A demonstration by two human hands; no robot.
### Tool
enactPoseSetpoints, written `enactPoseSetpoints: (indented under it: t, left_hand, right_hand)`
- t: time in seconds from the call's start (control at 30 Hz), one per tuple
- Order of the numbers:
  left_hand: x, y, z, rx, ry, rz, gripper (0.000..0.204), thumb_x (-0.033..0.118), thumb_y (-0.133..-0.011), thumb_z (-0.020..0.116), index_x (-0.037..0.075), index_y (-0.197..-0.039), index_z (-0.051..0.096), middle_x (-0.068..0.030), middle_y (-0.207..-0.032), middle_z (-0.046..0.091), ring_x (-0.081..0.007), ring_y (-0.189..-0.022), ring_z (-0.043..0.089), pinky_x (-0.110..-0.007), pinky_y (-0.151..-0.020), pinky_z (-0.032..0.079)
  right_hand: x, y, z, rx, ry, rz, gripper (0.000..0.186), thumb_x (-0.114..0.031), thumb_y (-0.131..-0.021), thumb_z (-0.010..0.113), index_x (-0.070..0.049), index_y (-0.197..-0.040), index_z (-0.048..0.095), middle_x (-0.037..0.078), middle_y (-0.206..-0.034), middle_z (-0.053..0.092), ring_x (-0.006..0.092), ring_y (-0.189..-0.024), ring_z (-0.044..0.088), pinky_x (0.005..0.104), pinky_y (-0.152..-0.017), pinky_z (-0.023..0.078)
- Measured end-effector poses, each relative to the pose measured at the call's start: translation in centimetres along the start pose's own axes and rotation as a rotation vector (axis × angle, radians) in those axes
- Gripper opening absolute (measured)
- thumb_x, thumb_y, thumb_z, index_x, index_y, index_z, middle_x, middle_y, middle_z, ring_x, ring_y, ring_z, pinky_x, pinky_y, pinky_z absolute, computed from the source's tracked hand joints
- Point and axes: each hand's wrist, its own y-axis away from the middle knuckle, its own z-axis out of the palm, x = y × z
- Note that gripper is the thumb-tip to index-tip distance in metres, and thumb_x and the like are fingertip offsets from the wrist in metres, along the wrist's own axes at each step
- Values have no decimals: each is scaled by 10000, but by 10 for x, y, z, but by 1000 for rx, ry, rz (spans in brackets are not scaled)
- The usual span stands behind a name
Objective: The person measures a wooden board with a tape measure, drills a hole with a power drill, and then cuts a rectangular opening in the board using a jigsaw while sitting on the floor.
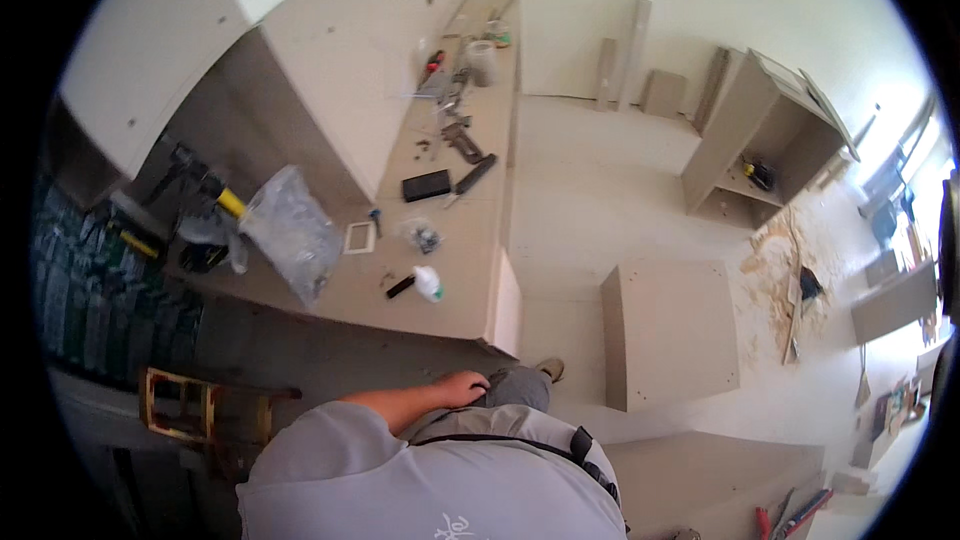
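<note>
My left hand [463,389] rests low by my left thigh, its fingers curled. A small dark thing shows at the fingertips, too little of it to name. My right hand is out of view. The nearest surface ahead is a beige countertop [440,312]. On its near end stand a white bottle [427,283] and a short black piece [401,287] beside it. A small clear bag of hardware [424,236], a square pale frame [360,238] and a black box [427,186] lie farther along.
A large clear plastic bag [292,230] and a yellow-and-black tool [228,202] lie left on the counter. Tools crowd its far end. A closed beige cabinet [682,335] stands right, an open cabinet [768,145] beyond it, near sawdust [770,270]. A yellow stepladder [208,413] is at left.
</note>
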Motion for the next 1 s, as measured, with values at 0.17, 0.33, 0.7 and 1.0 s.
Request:
enactPoseSetpoints:
  t: [0.17,0.33,0.7,1.0]
  left_hand:
    - [-135,82,-29,-101,-202,-350,388,398,-973,624,93,-1170,760,-180,-1201,738,-398,-1148,679,-495,-997,533]
    - [-259,177,-103,101,-256,-515,410,422,-983,635,77,-1164,765,-192,-1188,739,-404,-1109,690,-493,-978,537]
    - [-573,430,-312,537,-585,-888,366,364,-992,605,59,-1136,749,-179,-1145,744,-350,-1100,701,-449,-978,548]
    - [-642,517,-543,1198,-171,-1056,598,159,-908,661,12,-1463,494,-207,-1407,586,-420,-1283,574,-484,-1108,465]
  right_hand:
    - [31,52,21,262,-505,-68,1018,-383,-807,913,-13,-1568,347,253,-1500,515,370,-1325,555,498,-1134,456]
    - [-140,134,-27,250,-161,-252,914,-245,-867,871,-31,-1592,357,226,-1459,564,346,-1283,588,450,-1044,522]
    - [-300,302,138,-366,-483,-448,773,-199,-823,839,-35,-1467,443,206,-1345,599,333,-1148,633,440,-929,553]
    - [-356,401,168,-531,-524,-250,661,-161,-787,813,-39,-1365,514,190,-1253,627,322,-1037,670,431,-835,578]
